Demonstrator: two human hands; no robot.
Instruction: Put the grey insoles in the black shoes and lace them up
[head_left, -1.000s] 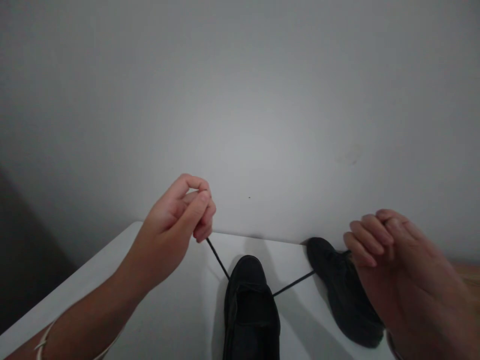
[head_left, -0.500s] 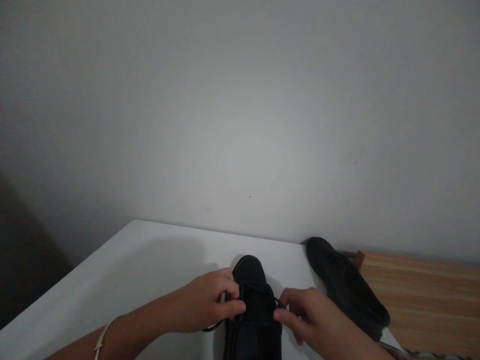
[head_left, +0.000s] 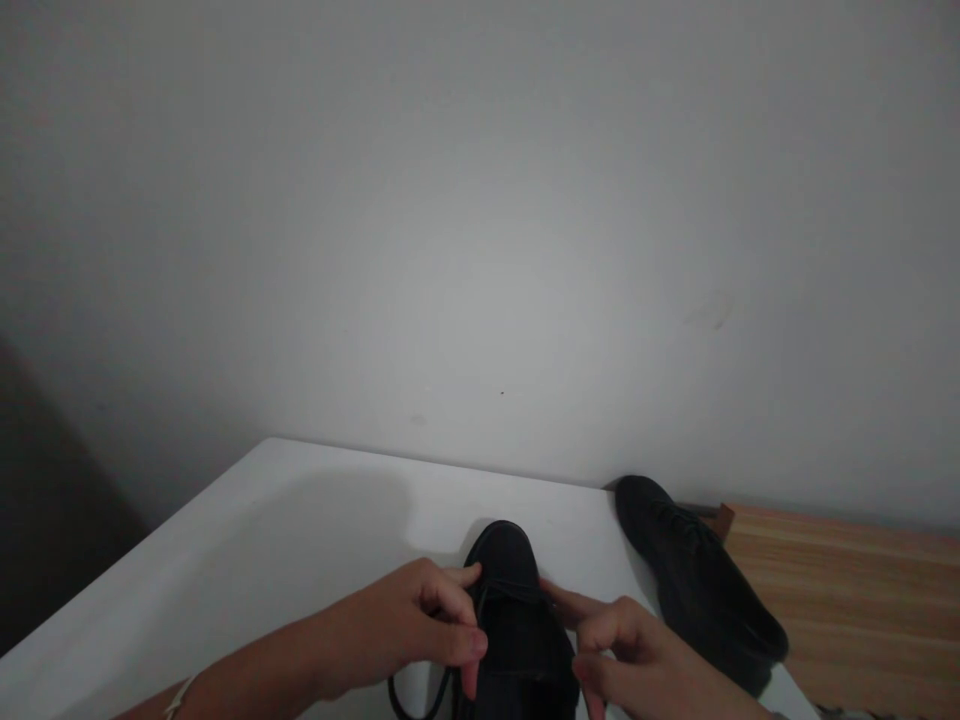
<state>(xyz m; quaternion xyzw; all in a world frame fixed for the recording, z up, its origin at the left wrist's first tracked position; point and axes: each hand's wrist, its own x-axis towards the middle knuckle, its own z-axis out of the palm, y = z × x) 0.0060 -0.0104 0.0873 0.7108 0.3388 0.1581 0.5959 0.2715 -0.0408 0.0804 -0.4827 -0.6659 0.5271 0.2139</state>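
A black lace-up shoe (head_left: pixel 510 548) lies toe-away on the white table, its opening toward me and its near end cut off by the frame. At its left side my left hand (head_left: pixel 439 615) is closed in a pinch on the black shoelace (head_left: pixel 415 712), which hangs in a loop below the hand. One finger of that hand reaches to the shoe's upper. My right hand (head_left: pixel 611 645) is on the right side, thumb and finger pinched by the shoe's edge, another finger stretched against its side. The lace in this pinch is mostly hidden.
A second black shoe (head_left: pixel 697 580) lies slanted at the table's right edge. Beyond it is a wood-grain surface (head_left: pixel 847 600). The white table (head_left: pixel 315 520) meets a pale wall (head_left: pixel 480 250) at the back.
Both hands have shifted slightly down, with fingers now stretched along the shoe's sides. The shoe has moved slightly toward me. A larger lace loop shows at the left.
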